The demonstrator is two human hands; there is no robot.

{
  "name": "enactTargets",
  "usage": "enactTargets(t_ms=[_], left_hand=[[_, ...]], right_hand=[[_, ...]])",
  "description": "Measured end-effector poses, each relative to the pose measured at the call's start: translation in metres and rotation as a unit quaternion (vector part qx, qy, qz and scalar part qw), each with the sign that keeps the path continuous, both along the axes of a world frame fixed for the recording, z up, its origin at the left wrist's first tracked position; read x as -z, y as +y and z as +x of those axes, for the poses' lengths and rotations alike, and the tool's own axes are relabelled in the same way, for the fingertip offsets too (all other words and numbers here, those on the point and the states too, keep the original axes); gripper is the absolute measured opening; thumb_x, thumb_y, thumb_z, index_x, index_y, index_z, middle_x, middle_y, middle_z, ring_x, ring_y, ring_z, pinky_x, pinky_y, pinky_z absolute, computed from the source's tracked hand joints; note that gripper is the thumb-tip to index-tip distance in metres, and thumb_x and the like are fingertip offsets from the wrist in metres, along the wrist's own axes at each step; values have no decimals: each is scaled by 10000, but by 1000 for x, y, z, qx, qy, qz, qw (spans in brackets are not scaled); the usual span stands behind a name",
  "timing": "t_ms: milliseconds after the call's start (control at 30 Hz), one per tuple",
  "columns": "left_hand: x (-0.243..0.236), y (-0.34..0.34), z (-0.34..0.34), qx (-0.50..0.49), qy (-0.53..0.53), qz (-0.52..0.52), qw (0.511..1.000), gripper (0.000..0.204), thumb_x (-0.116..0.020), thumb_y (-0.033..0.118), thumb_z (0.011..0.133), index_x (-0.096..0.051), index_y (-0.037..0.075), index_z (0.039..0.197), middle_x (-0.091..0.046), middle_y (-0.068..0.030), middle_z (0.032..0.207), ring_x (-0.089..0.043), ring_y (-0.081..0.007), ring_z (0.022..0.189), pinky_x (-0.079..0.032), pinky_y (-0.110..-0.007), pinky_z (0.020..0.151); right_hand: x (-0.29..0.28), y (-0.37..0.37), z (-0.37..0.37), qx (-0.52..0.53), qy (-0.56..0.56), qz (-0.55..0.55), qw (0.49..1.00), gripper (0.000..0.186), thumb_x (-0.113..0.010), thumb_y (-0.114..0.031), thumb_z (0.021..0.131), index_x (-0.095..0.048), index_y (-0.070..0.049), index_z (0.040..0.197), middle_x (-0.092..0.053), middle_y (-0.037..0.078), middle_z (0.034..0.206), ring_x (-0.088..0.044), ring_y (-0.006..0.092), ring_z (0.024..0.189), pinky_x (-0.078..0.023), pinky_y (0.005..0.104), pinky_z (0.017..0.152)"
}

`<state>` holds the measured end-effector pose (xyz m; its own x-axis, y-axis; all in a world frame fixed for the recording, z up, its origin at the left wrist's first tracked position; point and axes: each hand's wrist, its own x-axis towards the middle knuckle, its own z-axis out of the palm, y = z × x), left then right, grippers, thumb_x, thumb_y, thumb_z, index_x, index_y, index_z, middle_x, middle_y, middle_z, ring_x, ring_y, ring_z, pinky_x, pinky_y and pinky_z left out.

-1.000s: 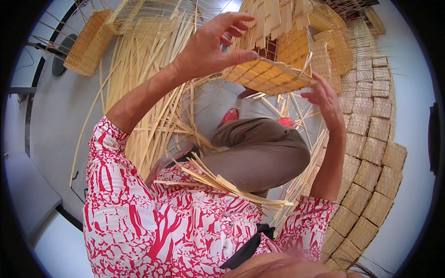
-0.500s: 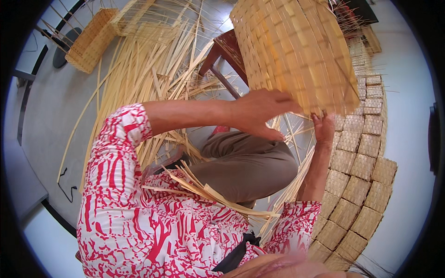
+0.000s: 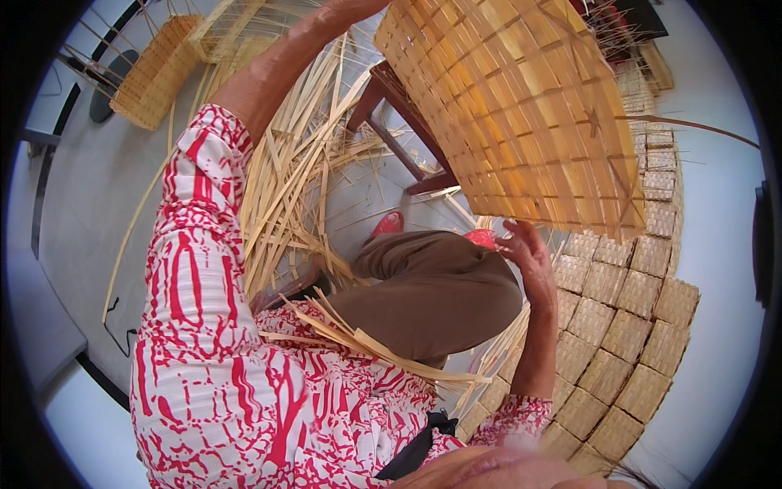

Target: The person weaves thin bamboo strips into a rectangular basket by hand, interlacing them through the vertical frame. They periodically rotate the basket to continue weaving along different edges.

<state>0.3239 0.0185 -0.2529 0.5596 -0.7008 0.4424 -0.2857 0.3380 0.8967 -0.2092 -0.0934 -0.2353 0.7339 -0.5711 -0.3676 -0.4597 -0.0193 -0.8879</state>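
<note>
Both hands (image 3: 529,253) now higher on the raised woven basket (image 3: 521,114).

Left hand (image 3: 346,10) high on an outstretched arm, right hand (image 3: 528,254) raised, fingers (image 3: 515,231) curled upward.

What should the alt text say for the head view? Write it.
A seated person lifts a large woven basket, right hand at its lower edge, left hand at its top. Loose bamboo strips litter the floor; small woven boxes are stacked on the right.
</note>
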Motion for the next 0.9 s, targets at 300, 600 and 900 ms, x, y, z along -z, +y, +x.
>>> enactTargets(t_ms=[300,600,900], left_hand=[[-6,54,-83,-72,-68,70,993,272,-785,256,923,-701,81,1115,-722,-28,1025,-674,-116,929,-557,-300,837],[-27,77,-156,-127,-79,20,989,299,-806,267,916,-695,79,1120,-688,0,893,-659,-74,836,-567,-239,789],[-33,88,-177,-102,-76,7,992,386,-802,140,912,-623,71,1247,-626,-7,1005,-641,-89,959,-564,-264,929]], right_hand=[[-24,-23,-27,143,115,-52,982,389,-631,-363,1025,-687,-7,1170,-733,102,1111,-693,186,973,-536,333,879],[-144,14,150,-14,-171,-817,551,440,-601,-266,1027,-551,-62,1414,-616,164,1391,-577,324,1294,-415,473,1092],[-84,-107,225,-116,-79,-603,786,510,-491,-492,1041,-629,-75,1298,-671,178,1256,-640,370,1133,-486,428,929]])
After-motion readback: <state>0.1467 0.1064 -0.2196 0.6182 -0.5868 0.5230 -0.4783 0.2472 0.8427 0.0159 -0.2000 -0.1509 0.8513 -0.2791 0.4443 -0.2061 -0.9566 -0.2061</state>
